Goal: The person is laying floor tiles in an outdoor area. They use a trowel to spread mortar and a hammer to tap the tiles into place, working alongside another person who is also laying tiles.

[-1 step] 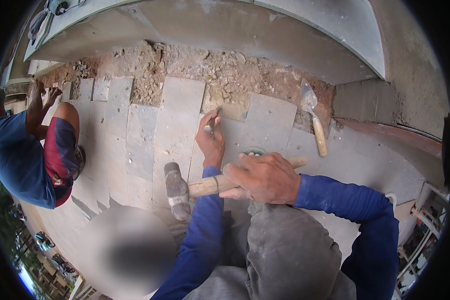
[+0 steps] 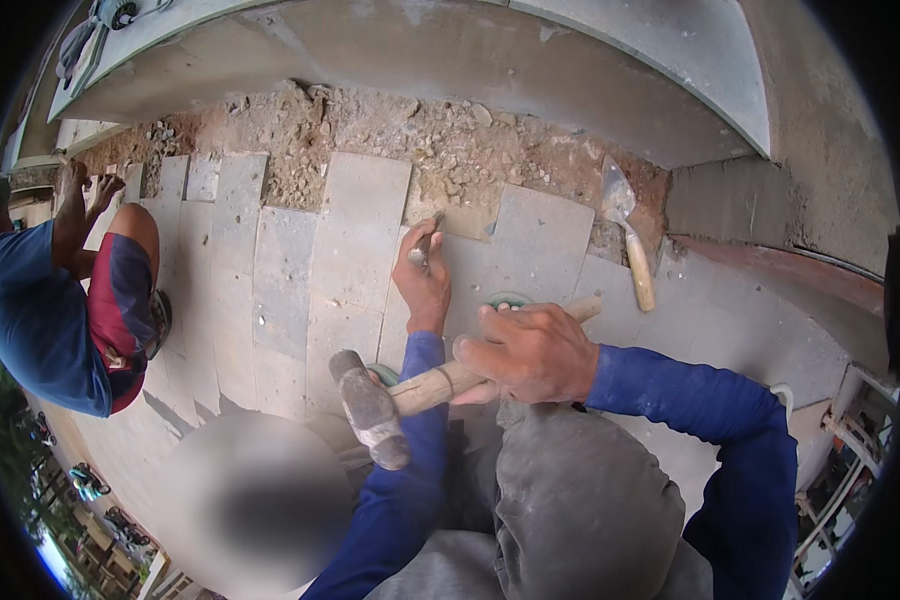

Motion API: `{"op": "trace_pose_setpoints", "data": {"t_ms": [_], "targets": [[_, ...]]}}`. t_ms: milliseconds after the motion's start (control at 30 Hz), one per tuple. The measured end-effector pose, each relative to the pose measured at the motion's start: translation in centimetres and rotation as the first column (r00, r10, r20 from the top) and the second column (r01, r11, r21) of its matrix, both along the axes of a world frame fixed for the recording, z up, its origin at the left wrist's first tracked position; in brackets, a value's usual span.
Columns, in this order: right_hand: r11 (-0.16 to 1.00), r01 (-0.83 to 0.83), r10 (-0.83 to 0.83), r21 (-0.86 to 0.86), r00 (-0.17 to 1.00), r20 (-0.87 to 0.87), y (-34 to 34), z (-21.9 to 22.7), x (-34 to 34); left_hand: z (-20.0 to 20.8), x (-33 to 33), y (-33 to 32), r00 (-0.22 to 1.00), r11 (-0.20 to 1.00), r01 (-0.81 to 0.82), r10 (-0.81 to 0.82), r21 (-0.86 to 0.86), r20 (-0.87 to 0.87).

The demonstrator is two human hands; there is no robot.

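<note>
My left hand (image 2: 425, 285) is closed around a short metal chisel (image 2: 417, 256). Its far tip lies at the edge of a grey paving tile, beside a strip of broken mortar. My right hand (image 2: 530, 350) grips the wooden handle of a hammer (image 2: 370, 410). The hammer's steel head hangs over my left forearm, well back from the chisel. To the right, a trowel (image 2: 618, 195) with a wooden handle rests on the rubble and tile edge, touched by neither hand.
Rubble and loose mortar (image 2: 290, 140) run along a low concrete kerb (image 2: 370, 60). Grey tiles (image 2: 360, 210) with uneven ends cover the ground. At left squats a co-worker (image 2: 45, 300) in a blue shirt. A blurred pale round shape (image 2: 250, 500) fills the lower left.
The hammer head has swung slightly down and to the right, so the handle slants more steeply. My left hand and the chisel stay in place.
</note>
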State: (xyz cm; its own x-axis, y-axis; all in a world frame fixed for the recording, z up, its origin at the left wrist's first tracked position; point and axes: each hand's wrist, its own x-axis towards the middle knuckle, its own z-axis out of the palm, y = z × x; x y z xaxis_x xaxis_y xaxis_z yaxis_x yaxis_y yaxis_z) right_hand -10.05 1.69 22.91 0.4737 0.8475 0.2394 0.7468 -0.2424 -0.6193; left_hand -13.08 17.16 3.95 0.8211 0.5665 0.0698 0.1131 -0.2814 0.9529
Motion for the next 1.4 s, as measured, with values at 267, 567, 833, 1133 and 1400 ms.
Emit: {"op": "trace_pose_setpoints", "data": {"t_ms": [267,567,833,1133,1400], "targets": [[0.975,0.045,-0.055,-0.220,0.998,-0.041,0.0,0.9,0.0,-2.1,-0.1,0.5,0.995,1.000,-0.012,0.010,0.020,0.099],[0.922,0.045,-0.045,-0.384,0.999,0.009,-0.5,-0.4,-0.1,-1.4,-0.2,0.6,0.991,0.997,-0.028,0.018,0.074,0.131],[0.869,0.058,-0.091,-0.491,0.995,-0.043,-0.8,-1.7,2.0,-2.8,0.0,0.8,0.987,0.993,-0.017,-0.001,0.115,0.158],[0.884,0.099,-0.112,-0.458,0.994,-0.002,0.0,-2.1,0.6,-2.6,-0.1,0.8,0.990,0.991,-0.009,-0.010,0.134,0.141],[0.815,0.161,-0.163,-0.557,0.985,0.045,-1.2,-3.9,2.3,-0.7,0.7,0.5,1.000,1.000,0.004,-0.004,-0.018,0.025]]}}
